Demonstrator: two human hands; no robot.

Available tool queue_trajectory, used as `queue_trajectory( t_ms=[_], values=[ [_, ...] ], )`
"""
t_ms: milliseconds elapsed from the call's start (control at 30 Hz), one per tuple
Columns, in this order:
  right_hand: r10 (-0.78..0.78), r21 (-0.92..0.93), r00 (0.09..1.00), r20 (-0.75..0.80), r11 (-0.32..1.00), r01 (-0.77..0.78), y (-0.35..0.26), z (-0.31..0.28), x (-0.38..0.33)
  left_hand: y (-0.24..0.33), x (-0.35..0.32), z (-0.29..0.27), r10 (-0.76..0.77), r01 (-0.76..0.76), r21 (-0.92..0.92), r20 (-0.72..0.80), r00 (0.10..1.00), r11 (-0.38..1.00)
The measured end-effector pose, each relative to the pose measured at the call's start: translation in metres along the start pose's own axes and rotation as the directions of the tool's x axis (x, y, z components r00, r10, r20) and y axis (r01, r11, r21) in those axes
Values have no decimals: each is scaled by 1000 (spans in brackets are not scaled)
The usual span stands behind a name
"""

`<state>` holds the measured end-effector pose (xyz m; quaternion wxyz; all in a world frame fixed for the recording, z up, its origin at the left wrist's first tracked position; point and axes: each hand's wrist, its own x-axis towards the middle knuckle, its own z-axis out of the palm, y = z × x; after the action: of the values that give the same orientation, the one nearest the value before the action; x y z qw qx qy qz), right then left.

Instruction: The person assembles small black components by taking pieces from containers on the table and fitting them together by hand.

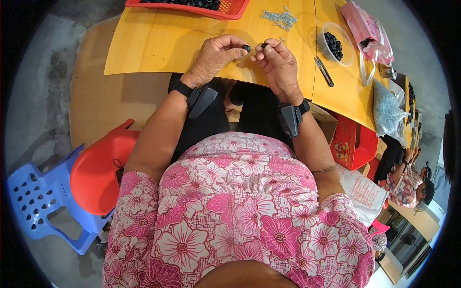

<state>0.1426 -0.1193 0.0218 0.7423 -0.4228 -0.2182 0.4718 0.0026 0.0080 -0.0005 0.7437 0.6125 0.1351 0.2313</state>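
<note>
Clear round tub (346,56) near table's (158,43) right edge, holding small black rings; red basket (230,9) of the same at far edge. Left hand (213,57) pinching black ring (246,48), right hand (278,65) pinching small black part (264,45), both over near edge. Screw pile (281,19) and tweezers (325,71) beside; bare surface left.

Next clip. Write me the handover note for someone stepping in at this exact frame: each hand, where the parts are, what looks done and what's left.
Left hand: fingers pinch a small black ring above the near edge of the yellow table.
Right hand: fingers pinch another small black piece, close beside the ring; the two parts look apart, not yet joined.
Supplies: clear round tub of black pieces to the right, pile of small metal parts ahead, red tray of black pieces at the far edge, dark tweezers-like tool lying untouched.
Done: cannot tell which pieces are finished.
Left: probably joining the two held parts; the tub is far from empty.
</note>
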Motion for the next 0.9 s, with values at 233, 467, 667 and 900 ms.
queue_trajectory(
  t_ms=[233,467,667,900],
  values=[
    [24,12,1000,1,1000,-24,0,-1,-2,0,0,0,13,-13,38,-3,1000,999],
    [-3,-223,1000,2,975,4,-5,9,-1,1,-1,-1,-8,8,28,4,1000,1000],
    [-23,-310,1000,16,950,27,-4,9,0,-2,0,-2,22,-22,31,9,1000,999],
    [-22,-332,999,32,943,31,-4,8,0,-3,0,-2,6,-6,12,7,1000,1000]
  ],
)
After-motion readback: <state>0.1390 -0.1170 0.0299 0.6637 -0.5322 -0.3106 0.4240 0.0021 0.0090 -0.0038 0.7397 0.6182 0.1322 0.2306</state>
